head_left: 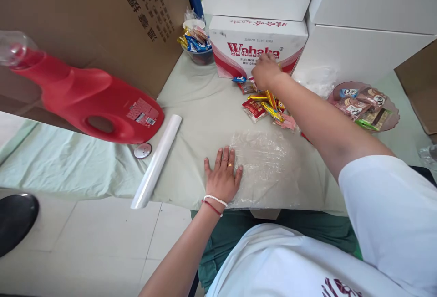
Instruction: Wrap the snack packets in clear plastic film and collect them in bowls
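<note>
White shirt (269, 260) takes up the bottom of my view. Beyond it, the left hand (221, 182) lies palm-down on the table (198, 110), fingers spread, gripping nothing, its thumb side at the clear plastic sheet (269, 167), which I judge light, limp and clingy, best pinched by an edge. Farther on lie the wrapped snacks (272, 111): probably light, slick and crushable, so I'd favour their sealed ends. Over their far side hangs the right hand (267, 73), fingers curled; I can't tell whether it grasps anything. The Wahaha carton (257, 38) stands behind.
</note>
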The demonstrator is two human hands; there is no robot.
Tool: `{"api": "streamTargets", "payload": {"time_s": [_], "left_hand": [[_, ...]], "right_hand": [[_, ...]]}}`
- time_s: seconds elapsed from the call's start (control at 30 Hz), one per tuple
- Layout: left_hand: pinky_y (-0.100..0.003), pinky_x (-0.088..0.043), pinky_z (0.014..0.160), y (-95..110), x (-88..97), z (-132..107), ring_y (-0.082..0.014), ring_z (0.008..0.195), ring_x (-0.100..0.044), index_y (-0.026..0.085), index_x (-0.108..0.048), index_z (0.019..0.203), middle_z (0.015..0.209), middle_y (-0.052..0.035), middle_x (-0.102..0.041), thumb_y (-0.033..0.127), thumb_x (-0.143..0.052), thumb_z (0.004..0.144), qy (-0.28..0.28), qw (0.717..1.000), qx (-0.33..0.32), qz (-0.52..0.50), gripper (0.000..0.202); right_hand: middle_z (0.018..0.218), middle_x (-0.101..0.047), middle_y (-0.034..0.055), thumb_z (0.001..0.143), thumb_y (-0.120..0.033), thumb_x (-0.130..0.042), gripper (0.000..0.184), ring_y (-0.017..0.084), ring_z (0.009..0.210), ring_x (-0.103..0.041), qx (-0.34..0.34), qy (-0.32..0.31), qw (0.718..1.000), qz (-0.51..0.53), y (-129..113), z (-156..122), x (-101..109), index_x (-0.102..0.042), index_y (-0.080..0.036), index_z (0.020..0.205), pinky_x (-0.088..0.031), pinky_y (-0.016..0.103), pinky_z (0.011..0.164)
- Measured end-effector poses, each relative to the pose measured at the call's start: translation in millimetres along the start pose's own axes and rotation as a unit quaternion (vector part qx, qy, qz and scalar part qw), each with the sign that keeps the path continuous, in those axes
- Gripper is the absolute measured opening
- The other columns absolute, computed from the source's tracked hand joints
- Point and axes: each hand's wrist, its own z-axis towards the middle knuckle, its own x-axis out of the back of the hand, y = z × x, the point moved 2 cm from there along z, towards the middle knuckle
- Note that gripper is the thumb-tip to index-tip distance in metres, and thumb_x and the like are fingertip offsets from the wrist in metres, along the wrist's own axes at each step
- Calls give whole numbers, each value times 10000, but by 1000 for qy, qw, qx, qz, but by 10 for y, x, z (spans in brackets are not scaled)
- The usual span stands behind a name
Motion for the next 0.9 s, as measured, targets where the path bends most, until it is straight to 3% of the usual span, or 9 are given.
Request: {"api": "streamTargets", "payload": {"time_s": [0.07, 0.13, 0.23, 0.37, 0.5, 0.6, 0.7, 0.8, 0.9], "left_hand": [[-695, -112, 1273, 0, 1, 3, -319, 1586, -290, 234, -317, 1640, 1697, -119, -315, 484, -323, 1055, 2, 1000, 0, -3, 636], [-697, -121, 1271, 0, -1, 6, -320, 1585, -291, 233, -325, 1637, 1695, -119, -319, 480, -325, 1053, 5, 1000, 1, -3, 634], [-708, -132, 1264, 1, -8, 12, -317, 1582, -297, 219, -332, 1633, 1694, -121, -321, 482, -319, 1052, 7, 1000, 3, -2, 638], [-718, -137, 1257, 11, -10, 14, -312, 1582, -298, 206, -333, 1631, 1693, -123, -322, 481, -307, 1052, 6, 1000, 1, 2, 642], [-699, -130, 1265, 21, -14, 15, -306, 1592, -275, 223, -328, 1635, 1699, -118, -313, 472, -302, 1048, 6, 1000, 7, 6, 638], [-691, -128, 1269, 20, -26, 18, -296, 1598, -260, 225, -316, 1638, 1706, -104, -300, 486, -290, 1048, 3, 1000, 13, 4, 646], [-692, -123, 1271, 20, -31, 20, -286, 1601, -253, 215, -299, 1643, 1710, -96, -292, 498, -271, 1050, -2, 1000, 15, 6, 658], [-698, -111, 1269, 27, -28, 20, -292, 1612, -217, 206, -299, 1643, 1718, -105, -265, 518, -276, 1046, -4, 999, 29, 19, 674], [-720, -101, 1257, 41, -28, 15, -301, 1618, -191, 180, -287, 1644, 1727, -127, -222, 532, -281, 1043, -7, 998, 45, 31, 697]], "right_hand": [[1167, -643, 210, 886, -453, -714, 382, 433, 1292, -437, -25, 63, 997, 28, 97, -225, 246, -740, -87, 994, -284, 678, 1129], [1197, -610, 186, 896, -480, -716, 402, 381, 1226, -482, -34, 135, 986, 87, 122, -596, 502, -714, -125, 1087, -342, 629, 1110], [1273, -557, 155, 966, -444, -650, 423, 295, 1162, -557, 13, 202, 956, 211, -126, -1347, 685, -619, -157, 1275, -443, 522, 1046], [1270, -613, 105, 1031, -321, -566, 204, 284, 1322, -534, 194, 182, 925, 270, -849, -2370, 380, -642, -251, 1207, -356, 567, 1170], [1200, -649, 96, 1031, -175, -494, 241, 258, 1372, -499, 213, 111, 937, 254, -1204, -3016, 25, -682, -257, 1159, -289, 583, 1225], [1221, -632, 125, 986, -343, -631, 222, 318, 1391, -462, 205, 47, 934, 288, -1121, -3165, 68, -699, -231, 1165, -320, 605, 1199], [1334, -598, 157, 969, -462, -663, 410, 338, 1421, -425, 171, 27, 932, 318, -1024, -3084, 205, -670, -204, 1287, -357, 565, 1180], [1466, -540, 186, 955, -437, -700, 588, 372, 1489, -347, 161, -30, 947, 277, -1110, -2946, 189, -555, -196, 1472, -265, 629, 1215], [1428, -582, 173, 946, -377, -721, 584, 364, 1506, -330, 171, -73, 954, 236, -1238, -2906, 60, -554, -212, 1481, -184, 647, 1238]]}}
